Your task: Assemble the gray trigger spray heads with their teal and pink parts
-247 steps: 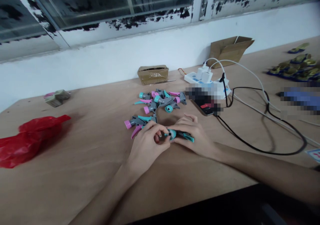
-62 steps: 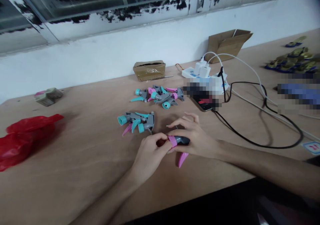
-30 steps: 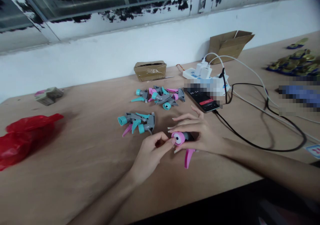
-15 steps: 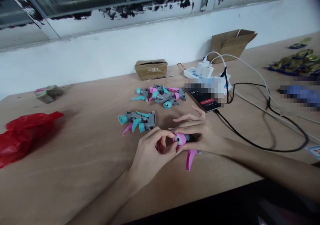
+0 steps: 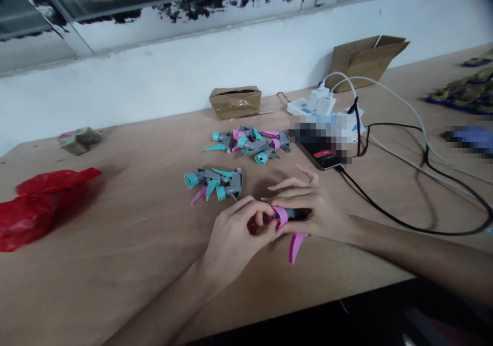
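Note:
My right hand is wrapped round a grey and pink trigger spray head, whose pink trigger points down toward the table's front edge. Its pink collar faces left. There, my left hand is closed, with thumb and forefinger pinching at the collar's mouth. Those fingertips cover the opening, so anything small between them is hidden. Just beyond my left hand lies a small group of grey spray heads with teal and pink parts. A second pile of spray heads lies farther back.
A phone lies behind my right hand, with a black cable looping right. Behind it are a white power strip and an open carton. A small cardboard box stands near the wall; a red plastic bag lies left.
My left fingertips have moved slightly over the pink collar's mouth, hiding the pale insert and dark hole seen before. The collar has turned a little; the view has shifted slightly.

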Demonstrator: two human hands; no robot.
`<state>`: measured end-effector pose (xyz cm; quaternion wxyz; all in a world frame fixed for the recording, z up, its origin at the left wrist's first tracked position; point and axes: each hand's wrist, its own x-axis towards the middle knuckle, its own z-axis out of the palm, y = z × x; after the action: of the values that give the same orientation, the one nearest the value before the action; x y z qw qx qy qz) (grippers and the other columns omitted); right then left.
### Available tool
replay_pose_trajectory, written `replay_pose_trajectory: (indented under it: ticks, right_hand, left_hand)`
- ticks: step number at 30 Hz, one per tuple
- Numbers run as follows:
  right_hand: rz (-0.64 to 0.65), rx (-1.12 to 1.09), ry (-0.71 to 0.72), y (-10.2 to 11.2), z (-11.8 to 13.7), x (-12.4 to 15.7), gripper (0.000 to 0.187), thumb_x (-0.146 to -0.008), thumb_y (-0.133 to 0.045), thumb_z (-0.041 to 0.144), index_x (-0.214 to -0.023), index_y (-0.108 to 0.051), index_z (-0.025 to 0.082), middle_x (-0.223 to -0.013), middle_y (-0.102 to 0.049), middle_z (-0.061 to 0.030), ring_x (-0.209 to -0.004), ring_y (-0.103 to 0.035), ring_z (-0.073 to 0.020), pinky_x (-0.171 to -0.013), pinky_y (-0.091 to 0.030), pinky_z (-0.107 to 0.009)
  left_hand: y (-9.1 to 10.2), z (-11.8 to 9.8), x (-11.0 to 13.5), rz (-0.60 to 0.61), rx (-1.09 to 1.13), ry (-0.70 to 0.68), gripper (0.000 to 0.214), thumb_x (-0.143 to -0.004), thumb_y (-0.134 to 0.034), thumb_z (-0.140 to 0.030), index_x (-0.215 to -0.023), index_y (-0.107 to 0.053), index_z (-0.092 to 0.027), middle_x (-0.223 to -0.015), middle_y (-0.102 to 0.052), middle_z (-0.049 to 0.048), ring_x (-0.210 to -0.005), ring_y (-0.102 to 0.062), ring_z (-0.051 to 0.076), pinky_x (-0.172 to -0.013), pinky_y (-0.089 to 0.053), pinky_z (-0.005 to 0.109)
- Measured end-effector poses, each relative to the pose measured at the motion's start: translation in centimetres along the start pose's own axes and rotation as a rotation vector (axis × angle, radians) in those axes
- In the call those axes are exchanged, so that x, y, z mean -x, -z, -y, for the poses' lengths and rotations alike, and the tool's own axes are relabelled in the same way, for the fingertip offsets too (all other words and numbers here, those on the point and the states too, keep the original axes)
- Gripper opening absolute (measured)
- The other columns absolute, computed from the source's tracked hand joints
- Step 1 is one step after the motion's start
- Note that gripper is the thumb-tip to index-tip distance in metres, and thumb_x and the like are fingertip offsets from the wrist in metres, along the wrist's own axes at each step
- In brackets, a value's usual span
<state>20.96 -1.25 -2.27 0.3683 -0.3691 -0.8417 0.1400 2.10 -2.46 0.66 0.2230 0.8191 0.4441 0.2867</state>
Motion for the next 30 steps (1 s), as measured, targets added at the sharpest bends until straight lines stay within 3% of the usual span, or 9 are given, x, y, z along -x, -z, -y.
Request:
replay_pose_trajectory:
  ticks: [4,11,19,25,27,30]
  right_hand:
    - [-0.018,0.037,-0.001,0.3,0.0,-0.1,0.036,-0.070,-0.063,0.052,-0.098,-0.065,0.029,-0.105,-0.067,0.0008,-0.103,-0.057,-0.0181,-0.105,-0.009,-0.045]
    - [-0.044,0.075,0.001,0.4,0.3,-0.4,0.038,-0.068,-0.064,0.053,-0.098,-0.064,0.030,-0.099,-0.069,0.0020,-0.101,-0.058,-0.0183,-0.105,-0.008,-0.046]
    - [-0.035,0.022,-0.014,0.1,0.3,0.1,0.036,-0.071,-0.064,0.049,-0.102,-0.062,0.030,-0.105,-0.066,0.0017,-0.102,-0.057,-0.0170,-0.103,-0.012,-0.045]
    - [-0.016,0.019,-0.017,-0.2,0.4,0.0,0.034,-0.071,-0.062,0.052,-0.094,-0.065,0.027,-0.097,-0.069,0.0002,-0.099,-0.058,-0.0183,-0.103,-0.010,-0.046]
    - [-0.005,0.035,-0.021,-0.1,0.6,-0.3,0.032,-0.072,-0.061,0.052,-0.092,-0.065,0.027,-0.097,-0.068,-0.0003,-0.100,-0.058,-0.0190,-0.103,-0.010,-0.047]
    - [-0.021,0.083,-0.041,0.2,0.8,-1.3,0.034,-0.072,-0.061,0.052,-0.095,-0.064,0.027,-0.101,-0.067,-0.0014,-0.102,-0.057,-0.0208,-0.104,-0.009,-0.048]
  left_hand:
    - [0.0,-0.2,-0.1,-0.037,0.001,0.008,0.002,-0.076,-0.061,-0.020,-0.075,-0.061,-0.019,-0.061,-0.045,-0.0055,-0.054,-0.043,0.007,-0.053,-0.036,0.020]
    - [0.2,-0.7,0.4,-0.071,0.008,0.082,0.002,-0.076,-0.062,-0.020,-0.076,-0.064,-0.019,-0.060,-0.047,-0.0048,-0.053,-0.044,0.007,-0.053,-0.036,0.021]
    - [-0.6,-0.2,0.7,-0.005,0.421,0.216,0.009,-0.077,-0.061,-0.026,-0.080,-0.061,-0.017,-0.063,-0.042,-0.0041,-0.048,-0.044,0.006,-0.041,-0.038,0.017]
    - [-0.4,0.3,0.5,0.076,0.323,0.142,0.008,-0.081,-0.057,-0.024,-0.080,-0.060,-0.017,-0.064,-0.046,-0.0031,-0.051,-0.046,0.007,-0.046,-0.040,0.018]
    - [-0.1,0.2,0.4,0.013,0.223,0.060,0.007,-0.081,-0.057,-0.023,-0.079,-0.061,-0.017,-0.065,-0.048,-0.0024,-0.054,-0.047,0.008,-0.049,-0.040,0.019]
    - [0.5,0.5,0.4,-0.189,0.119,-0.091,0.007,-0.082,-0.056,-0.020,-0.082,-0.062,-0.018,-0.067,-0.052,-0.0021,-0.056,-0.048,0.008,-0.052,-0.040,0.019]
